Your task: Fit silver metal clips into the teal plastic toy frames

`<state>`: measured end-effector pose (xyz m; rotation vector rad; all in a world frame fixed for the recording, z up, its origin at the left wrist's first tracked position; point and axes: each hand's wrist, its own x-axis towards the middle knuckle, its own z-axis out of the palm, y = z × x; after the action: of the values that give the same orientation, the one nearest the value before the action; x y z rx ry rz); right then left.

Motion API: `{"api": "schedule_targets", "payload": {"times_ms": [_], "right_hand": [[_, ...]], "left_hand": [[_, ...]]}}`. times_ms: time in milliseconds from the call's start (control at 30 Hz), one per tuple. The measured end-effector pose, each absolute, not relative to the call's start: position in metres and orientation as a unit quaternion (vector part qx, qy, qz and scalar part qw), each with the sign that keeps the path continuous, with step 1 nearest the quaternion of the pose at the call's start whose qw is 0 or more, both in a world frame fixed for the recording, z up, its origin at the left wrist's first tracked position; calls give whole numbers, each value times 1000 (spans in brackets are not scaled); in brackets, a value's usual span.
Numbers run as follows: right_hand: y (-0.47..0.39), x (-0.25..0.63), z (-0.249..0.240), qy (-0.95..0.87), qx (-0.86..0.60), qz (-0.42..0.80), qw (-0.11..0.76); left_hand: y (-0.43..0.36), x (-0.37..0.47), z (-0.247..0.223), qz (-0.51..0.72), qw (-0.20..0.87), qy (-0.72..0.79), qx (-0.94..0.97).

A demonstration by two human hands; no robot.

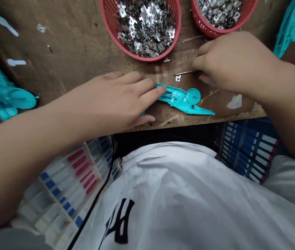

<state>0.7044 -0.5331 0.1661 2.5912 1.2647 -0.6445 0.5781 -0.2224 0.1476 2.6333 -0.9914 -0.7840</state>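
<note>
My left hand [126, 100] lies across a turquoise plastic shell piece [181, 99], its fingers on the far side and thumb on the near side, gripping it against the table. The piece has a round disc and a pointed end that stick out to the right; its left part is hidden under my palm. In my closed right hand [225, 64] is a thin metal pick-like tool [185, 73]. Its tip is at a small square metal plate [178, 78] with a hole, lying just beyond the shell. Whether the tip touches the plate I cannot tell.
Two red baskets [139, 58] of small metal plates stand at the back. More turquoise pieces lie at left [19, 99] and right [290, 29]. Loose scraps dot the wooden table [71, 45]. Crates [85, 166] sit below the near edge.
</note>
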Motion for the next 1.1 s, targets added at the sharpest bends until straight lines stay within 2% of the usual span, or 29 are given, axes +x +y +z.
{"api": "schedule_targets", "payload": {"times_ms": [100,367,533,700,867,1100], "right_hand": [[-539,708,148,424,880,-215,1],[-535,706,144,379,892,-243,-47],[-520,692,161,398,878,-264,-34],[-503,674,173,428,838,-337,-39],[-499,667,163,456,833,-314,-14],[-494,658,162,427,837,-338,-45]], "left_hand": [[-227,581,149,-273,97,-326,900],[-227,584,149,-255,49,-348,901],[-221,583,147,-249,86,-329,907],[-226,587,155,-235,60,-327,913],[-235,584,143,-195,95,-309,926],[-241,573,133,-260,104,-258,925]]}}
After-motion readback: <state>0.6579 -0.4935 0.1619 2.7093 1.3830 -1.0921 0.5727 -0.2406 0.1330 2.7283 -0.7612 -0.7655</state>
